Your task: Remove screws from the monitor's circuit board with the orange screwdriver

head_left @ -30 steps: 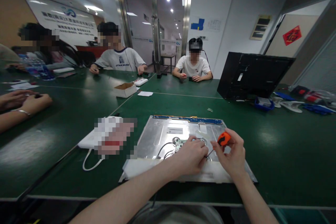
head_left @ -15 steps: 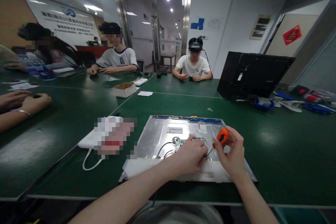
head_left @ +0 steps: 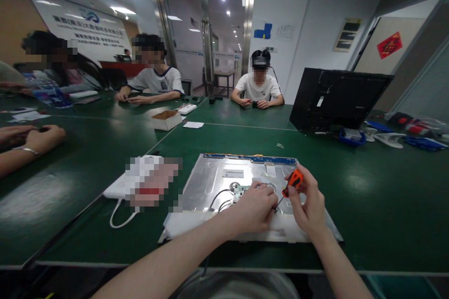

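Observation:
A silvery display panel (head_left: 206,182) lies flat in front of me, with a blue circuit strip (head_left: 231,159) along its far edge. My right hand (head_left: 308,203) grips the orange-and-black handle of a screwdriver (head_left: 293,182), whose thin shaft slants down to the left toward the panel. Beside the tip, my left hand (head_left: 257,205) rests on the panel with its fingers curled; what they pinch is hidden. A small green circuit board (head_left: 239,191) with black cables shows partly from under my left hand. Whitish film (head_left: 189,224) covers the panel's near edge.
Left of the panel are a white device (head_left: 119,187) with a cable and a blurred pinkish item (head_left: 154,187). Farther off stand an open box (head_left: 166,120) and a large black monitor casing (head_left: 336,98). Another person's hands (head_left: 45,138) are at the left; others sit around the table.
My right hand and the screwdriver handle have turned slightly, the handle now more upright and a little to the left. My left hand stays in place.

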Motion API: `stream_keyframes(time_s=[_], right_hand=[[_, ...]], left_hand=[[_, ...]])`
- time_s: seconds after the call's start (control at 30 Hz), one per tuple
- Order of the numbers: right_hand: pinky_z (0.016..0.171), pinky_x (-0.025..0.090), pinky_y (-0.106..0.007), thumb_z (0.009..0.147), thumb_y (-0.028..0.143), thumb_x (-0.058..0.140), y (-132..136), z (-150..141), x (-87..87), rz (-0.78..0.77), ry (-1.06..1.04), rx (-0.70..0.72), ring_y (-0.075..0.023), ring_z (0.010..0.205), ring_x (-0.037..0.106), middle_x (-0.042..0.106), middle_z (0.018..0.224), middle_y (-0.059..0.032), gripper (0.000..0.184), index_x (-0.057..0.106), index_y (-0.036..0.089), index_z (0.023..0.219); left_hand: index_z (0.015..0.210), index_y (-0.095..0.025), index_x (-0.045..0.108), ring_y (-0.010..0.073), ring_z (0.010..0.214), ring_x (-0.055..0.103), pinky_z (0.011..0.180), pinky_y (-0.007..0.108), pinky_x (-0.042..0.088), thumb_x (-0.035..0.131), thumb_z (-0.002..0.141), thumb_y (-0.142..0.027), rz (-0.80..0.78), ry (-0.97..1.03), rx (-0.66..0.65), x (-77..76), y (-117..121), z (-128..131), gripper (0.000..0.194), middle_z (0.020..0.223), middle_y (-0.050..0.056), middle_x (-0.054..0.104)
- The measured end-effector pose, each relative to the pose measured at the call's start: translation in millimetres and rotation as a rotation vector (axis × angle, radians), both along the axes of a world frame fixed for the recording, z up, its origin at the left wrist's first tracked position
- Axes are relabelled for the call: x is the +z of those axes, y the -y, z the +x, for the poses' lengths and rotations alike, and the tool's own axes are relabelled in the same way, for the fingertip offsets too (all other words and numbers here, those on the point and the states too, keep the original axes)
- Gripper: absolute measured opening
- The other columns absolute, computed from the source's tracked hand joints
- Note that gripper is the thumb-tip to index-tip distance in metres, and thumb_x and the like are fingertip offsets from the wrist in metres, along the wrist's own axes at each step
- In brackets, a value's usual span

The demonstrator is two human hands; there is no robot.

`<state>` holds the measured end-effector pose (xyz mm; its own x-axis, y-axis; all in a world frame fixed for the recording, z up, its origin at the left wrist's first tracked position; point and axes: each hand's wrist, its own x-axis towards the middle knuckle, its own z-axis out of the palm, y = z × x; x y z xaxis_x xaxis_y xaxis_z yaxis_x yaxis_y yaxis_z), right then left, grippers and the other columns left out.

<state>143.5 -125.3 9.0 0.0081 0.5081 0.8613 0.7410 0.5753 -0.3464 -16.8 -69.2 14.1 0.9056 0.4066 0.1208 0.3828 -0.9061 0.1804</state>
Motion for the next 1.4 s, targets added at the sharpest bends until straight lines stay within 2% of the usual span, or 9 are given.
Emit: stream_keyframes(time_s=[0.13, 0.37, 0.5, 0.7, 0.8, 0.93, 1.07, 1.23, 1.4], right_hand=[[0.046, 0.052, -0.023, 0.1, 0.025, 0.047, -1.2, 0.7, -2.2, 0.008, -0.001, -0.033, -0.0124, 0.052, 0.059, 0.065, 0.08, -0.0015, 0.048, 0.037, 0.021, 0.146], [0.039, 0.044, -0.02, 0.098, 0.031, 0.057, -6.0, 1.6, -3.8, 0.104, 0.041, -0.098, -0.0093, 0.043, 0.049, 0.055, 0.068, 0.0064, 0.047, 0.04, 0.023, 0.141], [0.04, 0.045, -0.021, 0.098, 0.032, 0.055, -5.2, 0.9, -0.9, 0.097, 0.063, -0.106, -0.0093, 0.044, 0.05, 0.057, 0.07, 0.0054, 0.045, 0.042, 0.024, 0.14], [0.049, 0.054, -0.025, 0.098, 0.023, 0.046, -1.5, 1.2, -0.2, 0.017, 0.056, -0.038, -0.0138, 0.057, 0.063, 0.068, 0.084, -0.0029, 0.046, 0.041, 0.021, 0.144], [0.047, 0.053, -0.023, 0.098, 0.022, 0.047, -2.1, 1.1, -1.4, 0.013, 0.045, -0.032, -0.0138, 0.055, 0.062, 0.067, 0.078, -0.0012, 0.048, 0.04, 0.021, 0.145], [0.039, 0.047, -0.021, 0.097, 0.026, 0.055, -4.9, 0.2, -2.3, 0.09, 0.028, -0.073, -0.0108, 0.045, 0.054, 0.061, 0.07, 0.0037, 0.048, 0.041, 0.022, 0.143], [0.038, 0.045, -0.02, 0.097, 0.032, 0.059, -6.5, 0.5, -1.2, 0.145, 0.059, -0.107, -0.0083, 0.042, 0.049, 0.06, 0.073, 0.0043, 0.047, 0.042, 0.025, 0.141], [0.042, 0.048, -0.021, 0.098, 0.031, 0.056, -4.5, 1.3, 0.7, 0.113, 0.081, -0.08, -0.0097, 0.045, 0.052, 0.061, 0.075, 0.0029, 0.049, 0.041, 0.026, 0.144], [0.047, 0.052, -0.023, 0.097, 0.023, 0.05, -1.9, 0.9, 0.3, 0.03, 0.062, -0.033, -0.0126, 0.052, 0.06, 0.067, 0.079, -0.0009, 0.052, 0.037, 0.021, 0.148]], left_hand=[[0.085, -0.018, 0.055, 0.0247, 0.093, 0.059, 0.089, 0.038, 0.041, 0.059, 0.083, -0.015, 0.005, -0.006, -0.005, 0.0, 0.1, -0.4, 0.006, 0.098, 0.008, 0.063], [0.09, -0.018, 0.056, 0.0258, 0.098, 0.058, 0.09, 0.039, 0.041, 0.06, 0.083, -0.015, 0.01, -0.01, -0.006, -2.3, 0.1, -0.8, 0.008, 0.104, 0.01, 0.064], [0.091, -0.018, 0.055, 0.0262, 0.1, 0.058, 0.091, 0.039, 0.041, 0.059, 0.082, -0.014, -0.002, -0.004, -0.009, -1.2, 0.3, -0.8, 0.01, 0.106, 0.01, 0.064], [0.089, -0.018, 0.054, 0.0264, 0.097, 0.058, 0.09, 0.04, 0.042, 0.059, 0.08, -0.015, -0.017, -0.021, -0.02, 1.4, -0.3, -1.1, 0.011, 0.103, 0.009, 0.064], [0.087, -0.018, 0.054, 0.0258, 0.095, 0.059, 0.088, 0.039, 0.042, 0.06, 0.079, -0.015, 0.003, -0.014, -0.026, -0.2, -1.2, -1.3, 0.01, 0.101, 0.009, 0.063], [0.087, -0.018, 0.055, 0.0261, 0.096, 0.059, 0.089, 0.039, 0.042, 0.062, 0.078, -0.016, 0.006, -0.006, -0.032, -2.9, -2.4, -1.6, 0.012, 0.101, 0.01, 0.064], [0.093, -0.018, 0.056, 0.0266, 0.101, 0.058, 0.09, 0.039, 0.042, 0.061, 0.079, -0.015, -0.015, -0.006, -0.043, -3.1, -2.9, -1.7, 0.015, 0.106, 0.01, 0.064], [0.099, -0.017, 0.058, 0.0268, 0.104, 0.058, 0.094, 0.04, 0.041, 0.059, 0.08, -0.014, -0.013, -0.009, -0.045, -2.0, -2.4, -1.6, 0.019, 0.11, 0.011, 0.064], [0.091, -0.017, 0.058, 0.0256, 0.096, 0.059, 0.092, 0.039, 0.042, 0.06, 0.081, -0.015, 0.026, -0.035, -0.023, 0.4, 0.0, -1.2, 0.01, 0.102, 0.01, 0.065]])
